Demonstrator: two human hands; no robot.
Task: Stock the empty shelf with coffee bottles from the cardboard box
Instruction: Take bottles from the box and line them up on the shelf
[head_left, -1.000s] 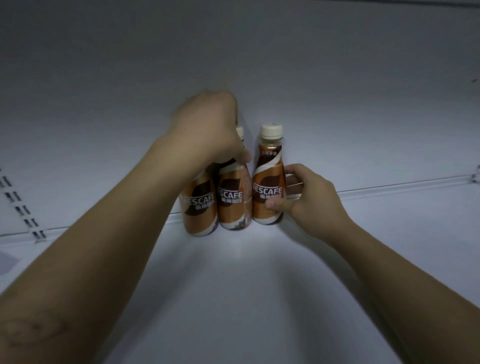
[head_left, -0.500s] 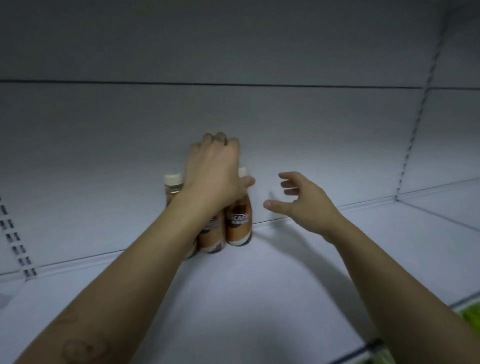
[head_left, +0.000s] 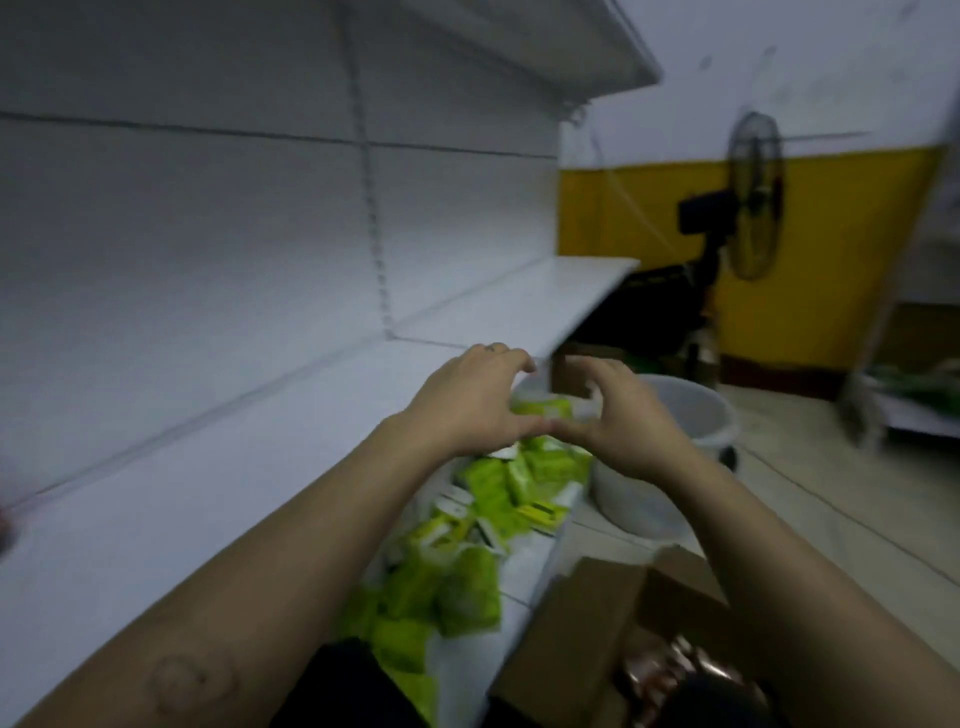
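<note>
Cardboard box (head_left: 587, 639) bottom right — left hand (head_left: 467, 400), right hand (head_left: 628, 421): fingers (head_left: 498, 358) loosely curved, empty.

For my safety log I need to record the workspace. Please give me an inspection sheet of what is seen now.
Surface: white shelf, dimly lit.
Job's things: cardboard box open at lower right; coppery bottles inside, blurred.
Clutter: green packets heaped on the lower shelf.
Grippers: left hand and right hand in the air above the packets, fingers curved, holding nothing.
Cables: nothing seen.
Surroundings: white bucket on the floor; fan by the yellow wall.
</note>
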